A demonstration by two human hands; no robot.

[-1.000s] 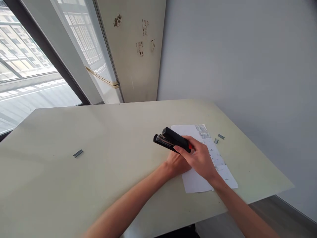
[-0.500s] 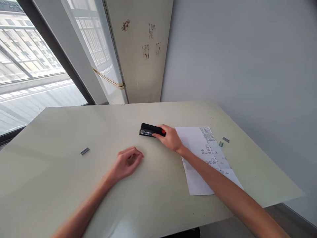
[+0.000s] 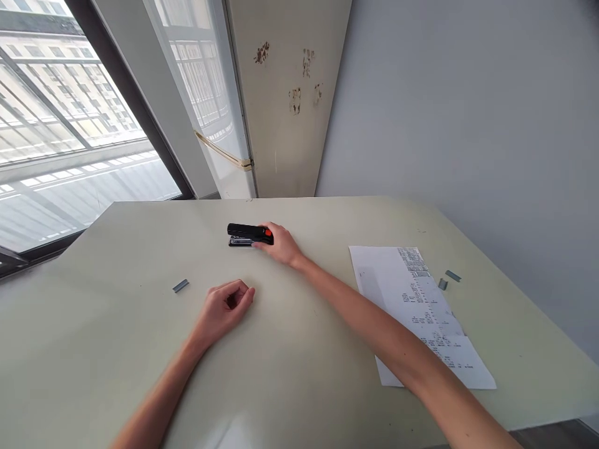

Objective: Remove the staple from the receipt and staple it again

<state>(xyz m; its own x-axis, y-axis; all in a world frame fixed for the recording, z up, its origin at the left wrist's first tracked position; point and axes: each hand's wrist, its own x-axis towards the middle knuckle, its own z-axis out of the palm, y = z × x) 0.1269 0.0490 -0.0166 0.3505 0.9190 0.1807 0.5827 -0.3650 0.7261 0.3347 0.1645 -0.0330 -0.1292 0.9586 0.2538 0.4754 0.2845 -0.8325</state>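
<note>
My right hand [image 3: 279, 245] is closed around the rear end of a black stapler [image 3: 244, 233] with a red patch near its back. The stapler points left over the far part of the table, its top arm slightly raised from its base. Nearer to me, my left hand [image 3: 226, 310] rests on the table with its fingers curled in and the thumb against them; nothing shows in the hollow. Printed paper sheets [image 3: 412, 299] lie to the right, partly under my right forearm.
A short grey staple strip [image 3: 180, 285] lies on the left of the table [image 3: 290, 386]. Two more grey pieces [image 3: 453, 275] are right of the paper. A refrigerator [image 3: 285, 149] stands behind the table, a wall [image 3: 458, 125] on the right, a window [image 3: 70, 112] on the left.
My right hand has carried the stapler leftward, away from the paper, and its top arm now shows a gap above the base. My view has turned slightly; my left hand stays curled on the table.
</note>
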